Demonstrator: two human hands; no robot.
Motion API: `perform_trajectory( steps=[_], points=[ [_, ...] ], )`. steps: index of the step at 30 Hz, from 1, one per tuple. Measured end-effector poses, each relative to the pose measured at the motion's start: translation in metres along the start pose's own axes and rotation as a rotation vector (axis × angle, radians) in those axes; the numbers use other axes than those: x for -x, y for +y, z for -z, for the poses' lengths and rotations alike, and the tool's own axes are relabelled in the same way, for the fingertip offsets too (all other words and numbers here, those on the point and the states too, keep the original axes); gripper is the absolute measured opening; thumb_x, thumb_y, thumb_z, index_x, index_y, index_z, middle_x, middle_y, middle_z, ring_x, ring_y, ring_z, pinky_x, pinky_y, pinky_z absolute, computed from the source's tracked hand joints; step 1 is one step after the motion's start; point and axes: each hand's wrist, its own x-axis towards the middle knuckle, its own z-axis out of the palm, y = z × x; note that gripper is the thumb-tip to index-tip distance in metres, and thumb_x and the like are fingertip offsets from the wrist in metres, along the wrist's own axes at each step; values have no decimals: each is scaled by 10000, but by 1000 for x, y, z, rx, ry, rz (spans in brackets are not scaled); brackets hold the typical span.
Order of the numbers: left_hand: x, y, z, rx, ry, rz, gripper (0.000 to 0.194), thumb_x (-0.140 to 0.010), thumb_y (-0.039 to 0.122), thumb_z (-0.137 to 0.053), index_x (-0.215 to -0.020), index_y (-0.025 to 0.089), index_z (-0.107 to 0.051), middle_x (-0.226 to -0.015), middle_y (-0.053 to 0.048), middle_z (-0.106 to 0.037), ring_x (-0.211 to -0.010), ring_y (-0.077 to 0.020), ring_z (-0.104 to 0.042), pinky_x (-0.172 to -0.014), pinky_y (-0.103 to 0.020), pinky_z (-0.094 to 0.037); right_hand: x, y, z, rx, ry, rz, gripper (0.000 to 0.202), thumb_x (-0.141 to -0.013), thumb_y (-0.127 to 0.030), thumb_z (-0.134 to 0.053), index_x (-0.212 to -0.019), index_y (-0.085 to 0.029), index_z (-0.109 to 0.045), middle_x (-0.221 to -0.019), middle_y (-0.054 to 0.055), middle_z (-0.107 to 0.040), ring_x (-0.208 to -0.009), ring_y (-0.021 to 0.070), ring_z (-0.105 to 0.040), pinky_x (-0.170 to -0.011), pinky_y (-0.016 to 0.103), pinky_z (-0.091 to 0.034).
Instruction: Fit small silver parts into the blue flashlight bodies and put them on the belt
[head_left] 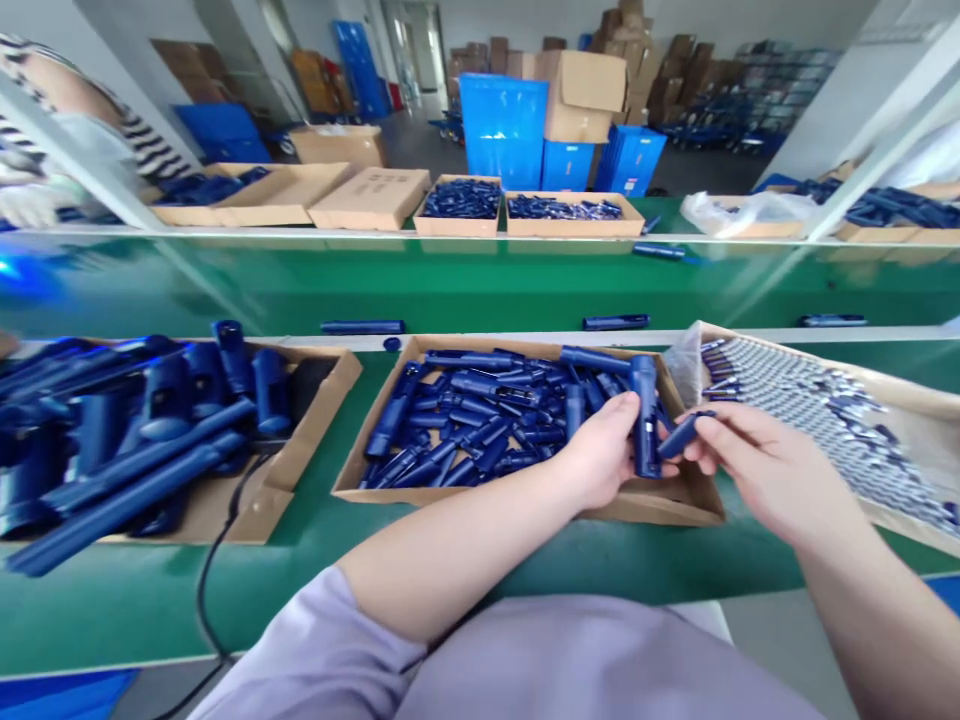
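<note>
My left hand [606, 450] is closed around a dark blue tube-shaped plastic housing [645, 415], held upright above the right end of a shallow cardboard tray [652, 510]. Between the fingers of my right hand [757, 455] is a smaller curved dark blue plastic piece [681, 436]. Its tip lies close beside the housing; whether they touch I cannot tell. Many similar blue parts [480, 410] lie jumbled in the tray below.
On the left, a cardboard box [274, 510] holds larger blue housings [150, 450], with a black cable [206, 590] beside it. On the right, another box [930, 400] holds rows of small metallic parts [832, 410]. Behind is a green conveyor belt [465, 285]. A striped sleeve [150, 145] shows at far left.
</note>
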Motion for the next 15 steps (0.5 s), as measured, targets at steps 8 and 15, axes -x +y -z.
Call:
perform_trajectory(
  steps=[8, 15],
  points=[
    [2, 4, -6, -34, 35, 45, 237, -939, 407, -463, -1012, 198, -548, -808, -30, -631, -611, -127, -633, -574, -289, -575, 9, -17, -24, -74, 28, 3, 283, -847, -389, -606, -1073, -220, -634, -866, 27, -683, -733, 159, -657, -684, 280, -562],
    [-1, 2, -4, -64, 45, 51, 307, -923, 442, -488, -934, 155, -597, -730, -33, -610, -533, -96, -574, -486, -203, -514, 6, -1, -27, 8, -5, 126, 252, -877, -393, -583, -1068, -237, -640, -933, 29, -678, -740, 154, -667, -702, 290, -548]
  ],
)
